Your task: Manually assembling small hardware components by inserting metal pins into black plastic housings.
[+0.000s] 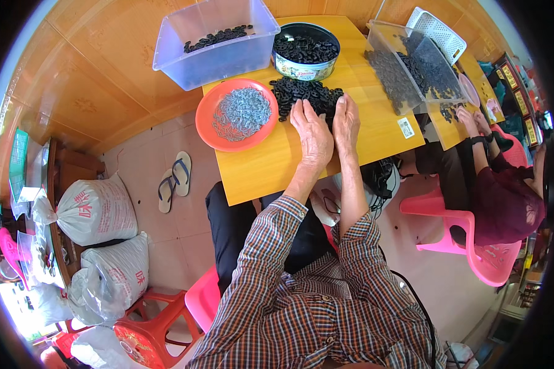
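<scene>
Wears plaid shirt (pixel 314 320) nearest the camera; reaches over yellow table (pixel 378 132) underneath, touching pile of small black pieces (pixel 295 90), longest crosswise, just ahead of unclenched left hand (pixel 314 136), set near its middle, and right hand (pixel 346 125), likewise unclenched, against its right end.

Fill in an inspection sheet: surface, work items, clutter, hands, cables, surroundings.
Surface: yellow table, sticker near its right edge.
Work items: heaped black pieces; left of them, grey pieces on an orange plate; behind, a tin of black pieces.
Clutter: flip-flops on the floor; filled sacks at left.
Hands: left hand and right hand against the heap.
Cables: black cord beside the checked shirt.
Surroundings: another person seated at right.
</scene>
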`<state>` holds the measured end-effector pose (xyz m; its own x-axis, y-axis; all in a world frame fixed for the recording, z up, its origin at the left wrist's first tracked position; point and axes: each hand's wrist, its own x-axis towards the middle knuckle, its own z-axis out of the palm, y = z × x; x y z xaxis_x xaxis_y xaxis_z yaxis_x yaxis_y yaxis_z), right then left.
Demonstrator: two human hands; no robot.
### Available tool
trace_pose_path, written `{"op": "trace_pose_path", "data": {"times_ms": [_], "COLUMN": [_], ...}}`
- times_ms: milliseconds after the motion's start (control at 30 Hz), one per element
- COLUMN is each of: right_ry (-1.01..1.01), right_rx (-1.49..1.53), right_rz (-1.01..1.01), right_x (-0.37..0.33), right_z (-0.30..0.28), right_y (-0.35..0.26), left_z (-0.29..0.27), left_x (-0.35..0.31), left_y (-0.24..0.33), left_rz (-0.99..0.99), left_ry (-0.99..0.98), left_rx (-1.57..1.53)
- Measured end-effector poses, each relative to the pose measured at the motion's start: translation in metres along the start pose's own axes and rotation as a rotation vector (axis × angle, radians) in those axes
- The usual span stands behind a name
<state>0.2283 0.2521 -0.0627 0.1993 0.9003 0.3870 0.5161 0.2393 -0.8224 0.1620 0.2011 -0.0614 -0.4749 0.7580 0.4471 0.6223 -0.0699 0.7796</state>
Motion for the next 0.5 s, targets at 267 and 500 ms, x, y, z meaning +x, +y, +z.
{"op": "trace_pose_path", "data": {"times_ms": [267, 500], "right_ry": [-0.087, -0.845], "right_rx": [0.281, 0.223], "right_rz": [0.056, 0.334], "right_x": [0.013, -0.032], "right_z": [-0.036, -0.091], "right_y": [0.003, -0.033], "left_z": [-0.044, -0.084], "left_x": [-0.027, -0.066], "left_y": [-0.005, -0.013], "left_rz": [-0.008, 0.040], "left_ry": [0.108, 0.036], "left_rx": [-0.173, -0.079]}}
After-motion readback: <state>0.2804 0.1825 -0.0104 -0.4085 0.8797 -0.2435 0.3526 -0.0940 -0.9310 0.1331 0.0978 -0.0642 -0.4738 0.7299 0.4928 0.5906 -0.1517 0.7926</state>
